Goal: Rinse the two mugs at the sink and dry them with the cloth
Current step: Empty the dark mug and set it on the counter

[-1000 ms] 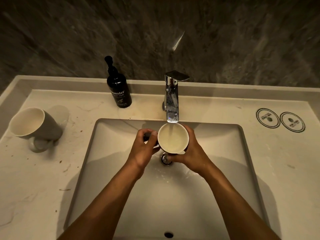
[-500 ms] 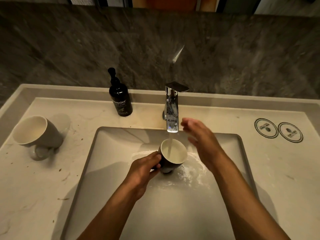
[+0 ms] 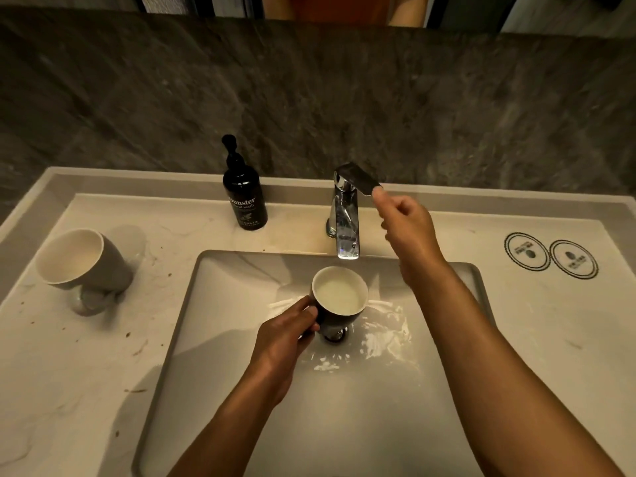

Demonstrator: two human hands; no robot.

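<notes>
A dark mug (image 3: 339, 297) with a white inside, full of water, hangs upright over the drain in the sink basin (image 3: 213, 339). My left hand (image 3: 285, 339) holds it by its handle side. The chrome tap (image 3: 346, 222) stands behind it, and no stream falls from the spout. My right hand (image 3: 404, 225) is raised beside the tap, its fingertip touching the end of the tap lever (image 3: 358, 179). A second grey mug (image 3: 81, 263) lies tilted on its side on the left of the counter. No cloth is in view.
A black pump bottle of hand wash (image 3: 244, 197) stands on the counter left of the tap. Two round printed stickers (image 3: 550, 254) sit on the right of the marble counter (image 3: 550, 339). A dark stone wall rises behind. Water gleams on the basin floor.
My right hand left the mug and rose to the tap lever. The water stream has stopped. My left hand alone holds the mug, lower in the basin.
</notes>
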